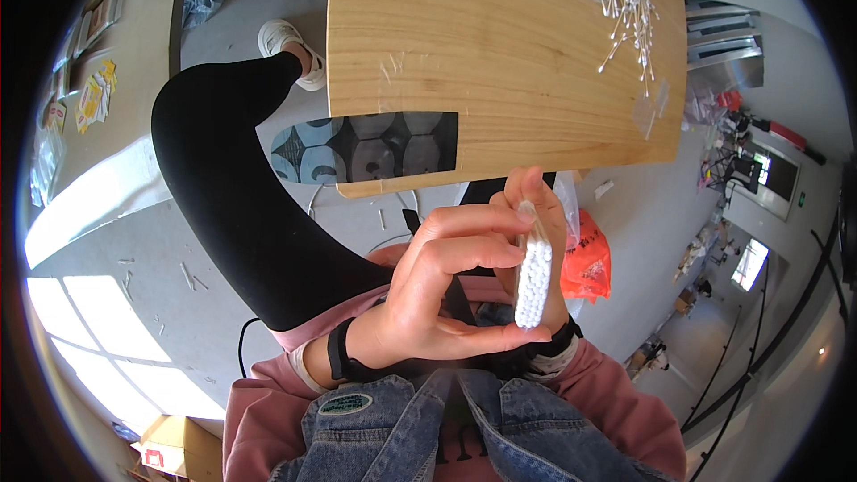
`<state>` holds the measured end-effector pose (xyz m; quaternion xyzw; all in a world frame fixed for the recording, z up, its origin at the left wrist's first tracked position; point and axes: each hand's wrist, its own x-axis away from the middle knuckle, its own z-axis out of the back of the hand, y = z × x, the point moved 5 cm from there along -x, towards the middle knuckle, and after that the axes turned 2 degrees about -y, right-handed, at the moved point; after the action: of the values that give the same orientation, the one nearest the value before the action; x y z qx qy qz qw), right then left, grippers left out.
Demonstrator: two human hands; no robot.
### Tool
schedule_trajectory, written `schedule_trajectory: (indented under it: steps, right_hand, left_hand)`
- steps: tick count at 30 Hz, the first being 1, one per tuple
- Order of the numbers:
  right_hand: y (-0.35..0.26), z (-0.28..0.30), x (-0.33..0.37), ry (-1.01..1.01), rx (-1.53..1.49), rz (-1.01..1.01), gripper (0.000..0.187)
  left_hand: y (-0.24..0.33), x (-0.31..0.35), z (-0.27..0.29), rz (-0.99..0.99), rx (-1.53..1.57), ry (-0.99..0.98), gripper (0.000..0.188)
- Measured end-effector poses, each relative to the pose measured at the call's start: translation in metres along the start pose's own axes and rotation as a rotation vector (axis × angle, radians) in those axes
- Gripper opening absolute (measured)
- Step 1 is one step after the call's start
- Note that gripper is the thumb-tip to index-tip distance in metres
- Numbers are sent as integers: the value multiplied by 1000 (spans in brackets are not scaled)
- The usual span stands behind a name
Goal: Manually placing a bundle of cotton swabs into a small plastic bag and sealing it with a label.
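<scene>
White cotton-swab bundle (533, 286), likely light, crushable: we grasp opposite edges, left hand (424, 290); right hand (551, 214) grip, we cannot tell.

Cotton swab tips (533, 290): matt, soft, finely bumpy
Bench (509, 54): smooth grained wood (faintly satin)
Orange-red bag (585, 261): thin plastic, crinkled, glossy
Denim garment (379, 437): woven cloth, matt
Leggings (228, 187): smooth matt cloth
Box (183, 446): matt cardboard
</scene>
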<state>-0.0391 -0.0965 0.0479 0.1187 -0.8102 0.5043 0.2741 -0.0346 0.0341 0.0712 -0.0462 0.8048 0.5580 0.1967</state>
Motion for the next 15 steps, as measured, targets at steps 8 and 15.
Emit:
schedule_trajectory:
  steps: [8,15]
  right_hand:
    - [-3,-6,0,49,68,42,40]
    - [3,0,1,63,113,65,39]
  left_hand:
    - [0,-1,0,-2,-11,14,83]
    - [0,1,0,29,-38,34,73]
